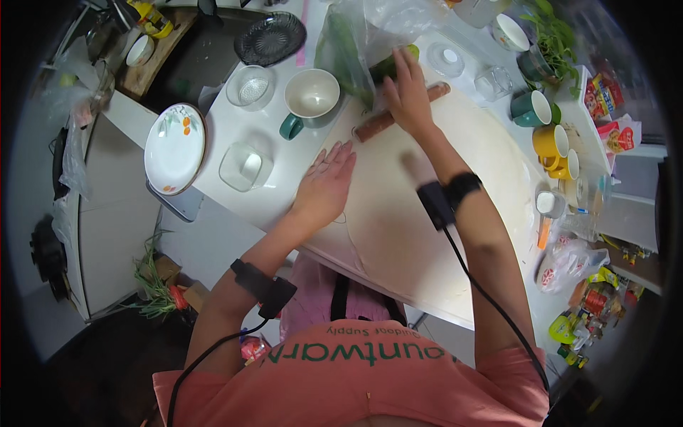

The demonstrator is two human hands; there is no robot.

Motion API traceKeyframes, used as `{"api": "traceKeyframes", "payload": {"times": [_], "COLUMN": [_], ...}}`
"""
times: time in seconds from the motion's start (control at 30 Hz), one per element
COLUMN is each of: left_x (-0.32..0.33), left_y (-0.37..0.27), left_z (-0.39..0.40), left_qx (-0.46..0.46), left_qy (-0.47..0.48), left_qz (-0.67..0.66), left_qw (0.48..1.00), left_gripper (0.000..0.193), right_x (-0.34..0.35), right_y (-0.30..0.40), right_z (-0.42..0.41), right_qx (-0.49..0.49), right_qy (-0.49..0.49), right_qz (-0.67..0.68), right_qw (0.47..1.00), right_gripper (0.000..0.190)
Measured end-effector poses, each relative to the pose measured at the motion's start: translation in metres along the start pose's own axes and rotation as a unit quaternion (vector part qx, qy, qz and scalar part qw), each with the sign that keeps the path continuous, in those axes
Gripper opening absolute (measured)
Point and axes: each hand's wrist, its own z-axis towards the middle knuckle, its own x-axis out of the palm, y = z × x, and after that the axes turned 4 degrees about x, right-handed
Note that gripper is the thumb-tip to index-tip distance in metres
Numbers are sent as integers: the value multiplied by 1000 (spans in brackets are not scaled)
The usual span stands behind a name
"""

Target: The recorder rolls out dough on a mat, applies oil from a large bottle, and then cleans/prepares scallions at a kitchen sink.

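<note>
A large, thin, pale sheet (395,229), apparently rolled-out dough, spreads over the white table before me. Across its far part lies a brown wooden rolling pin (376,126). My right hand (412,101) reaches over the pin with fingers stretched out, its fingertips at a dark green vegetable (383,69); whether the palm touches the pin, I cannot tell. Flat and palm-down, my left hand (325,187) is at the sheet's left edge with nothing in it. Just beyond the pin lies a clear plastic bag (344,53) of long green vegetables.
Left of the sheet stand a green-handled mug (312,93), a glass bowl (251,88), a square glass container (243,168) and stacked plates (173,147). Along the right edge are a green mug (532,108), yellow mugs (550,141) and a plastic bag (568,264). A sink (208,58) lies far left.
</note>
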Motion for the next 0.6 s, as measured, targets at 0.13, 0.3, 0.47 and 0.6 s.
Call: {"api": "traceKeyframes", "payload": {"times": [0.13, 0.3, 0.47, 0.6], "left_x": [-8, -15, -27, -3], "left_y": [7, 7, -2, -27], "left_z": [-11, -1, 36, 72], "left_qx": [10, -44, -3, 109], "left_qy": [9, -37, -76, -38], "left_qz": [-26, -178, -217, -67], "left_qw": [1000, 982, 973, 991], "left_gripper": [47, 43, 43, 48], "right_x": [-66, -120, -135, -127], "right_y": [-18, -15, 25, 72], "right_z": [-61, -87, -111, -150], "right_qx": [-65, -92, 31, 118], "right_qy": [160, 232, 207, 230], "right_qz": [-17, -136, -85, -75], "right_qw": [985, 959, 974, 963], "right_gripper": [48, 37, 21, 26]}}
